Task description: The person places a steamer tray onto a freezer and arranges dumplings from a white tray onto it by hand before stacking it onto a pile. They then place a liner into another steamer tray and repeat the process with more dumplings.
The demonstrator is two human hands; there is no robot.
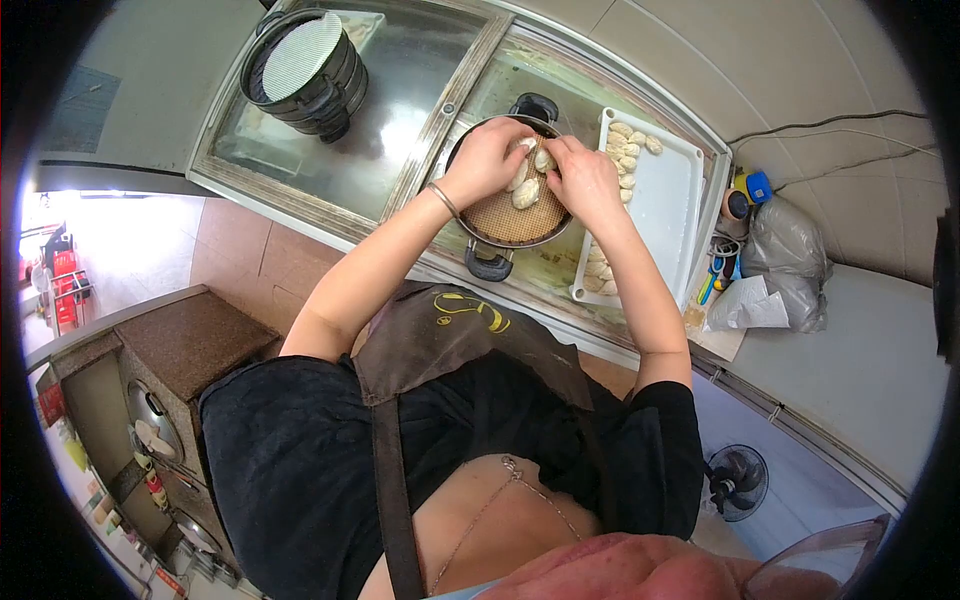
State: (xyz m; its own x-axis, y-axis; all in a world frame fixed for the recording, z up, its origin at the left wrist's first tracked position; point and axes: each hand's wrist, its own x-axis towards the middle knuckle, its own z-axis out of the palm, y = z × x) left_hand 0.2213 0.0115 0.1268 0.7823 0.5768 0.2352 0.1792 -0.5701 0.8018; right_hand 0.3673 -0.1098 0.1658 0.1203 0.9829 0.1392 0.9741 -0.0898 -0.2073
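A round dark steamer pan [555,232] with two black side handles stands in front of me, lined with a tan mesh mat [490,217]. Several pale dumplings [525,194] lie on the mat toward its far side. My left hand [488,157] reaches over the left rim, its bent fingers closed around a dumpling. From the right comes my right hand [586,181], with thumb and fingertips pinched on another dumpling [544,160]. The fingers partly cover both. Right of the pan, a white tray [660,207] carries rows of similar dumplings along its left side.
The pan and tray are on a chest freezer with a sliding glass lid [400,100]. At its far left stands a stack of black steamers [330,100] topped by a white mesh mat [302,56]. Plastic bags [787,250] and a blue-capped bottle [755,187] sit at the right.
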